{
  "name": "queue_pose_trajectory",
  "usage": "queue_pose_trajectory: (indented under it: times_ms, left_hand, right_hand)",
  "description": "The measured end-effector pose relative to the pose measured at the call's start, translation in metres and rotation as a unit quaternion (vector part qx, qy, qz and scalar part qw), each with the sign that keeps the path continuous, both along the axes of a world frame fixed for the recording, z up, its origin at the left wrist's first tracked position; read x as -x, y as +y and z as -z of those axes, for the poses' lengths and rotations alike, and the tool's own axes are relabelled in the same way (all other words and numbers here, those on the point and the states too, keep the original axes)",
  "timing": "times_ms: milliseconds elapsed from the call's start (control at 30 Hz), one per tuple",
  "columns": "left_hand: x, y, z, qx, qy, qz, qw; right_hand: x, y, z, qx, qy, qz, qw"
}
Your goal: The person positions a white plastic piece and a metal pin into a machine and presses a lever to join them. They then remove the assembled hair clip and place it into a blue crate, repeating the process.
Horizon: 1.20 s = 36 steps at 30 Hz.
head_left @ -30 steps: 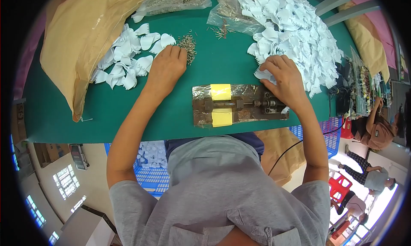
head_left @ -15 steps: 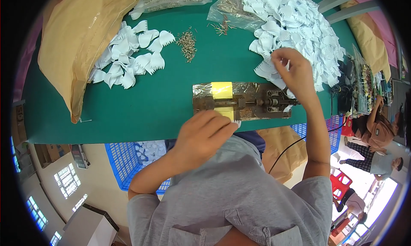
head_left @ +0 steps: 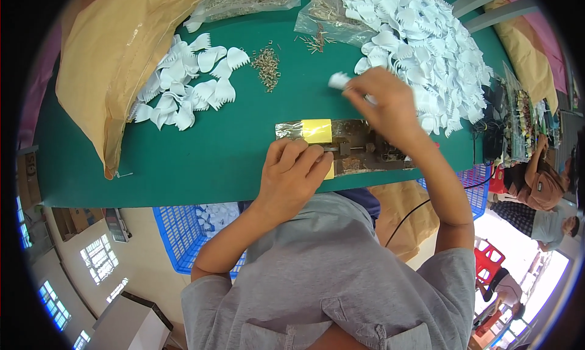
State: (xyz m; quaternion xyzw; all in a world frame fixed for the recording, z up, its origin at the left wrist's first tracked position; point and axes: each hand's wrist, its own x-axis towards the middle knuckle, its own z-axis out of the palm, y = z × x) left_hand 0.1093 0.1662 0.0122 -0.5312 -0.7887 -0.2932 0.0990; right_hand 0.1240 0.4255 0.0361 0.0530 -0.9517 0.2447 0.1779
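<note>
My right hand is closed in a pinch on a white toothed plastic piece, shaped like half of a hair claw clip, raised above the green table. Below it lies a brown metal jig with yellow tape on it; my right forearm and hand cover part of its right end. My left hand rests on the jig's left part, its fingers curled down at the central metal bar. What those fingers hold, if anything, is hidden. A large heap of similar white pieces spreads at the right.
A smaller group of white pieces lies left, beside a brown paper sack. Small metal springs and thin pins sit mid-table before clear bags. Blue baskets stand below the edge. Other people are at far right.
My right hand has moved left from the heap, now with a white piece showing in its fingers. My left hand has moved up onto the jig; the white piece it held no longer shows.
</note>
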Motion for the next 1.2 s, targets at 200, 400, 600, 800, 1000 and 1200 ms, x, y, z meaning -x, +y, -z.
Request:
queue_pose_trajectory:
  times_ms: [200,400,600,800,1000,1200]
  left_hand:
    - [-0.002,-0.002,0.013,-0.033,-0.02,-0.027,0.999]
    - [-0.007,-0.002,0.024,-0.108,-0.112,-0.095,0.983]
    - [0.0,-0.002,0.037,-0.164,-0.222,-0.126,0.953]
    - [0.002,-0.004,0.041,-0.155,-0.238,-0.116,0.952]
    - [0.001,-0.002,0.04,-0.162,-0.249,-0.117,0.948]
    - [0.005,-0.002,0.037,-0.17,-0.226,-0.109,0.953]
  right_hand:
    - [0.017,-0.009,0.02,0.053,-0.219,0.055,0.973]
    - [0.036,-0.03,0.029,0.044,-0.19,-0.06,0.979]
    - [0.031,-0.037,0.016,0.18,-0.226,-0.058,0.955]
    - [0.046,-0.032,0.028,0.108,-0.227,-0.114,0.961]
    - [0.042,-0.035,0.019,0.225,-0.33,-0.127,0.908]
    - [0.022,-0.032,-0.009,0.254,-0.356,-0.119,0.892]
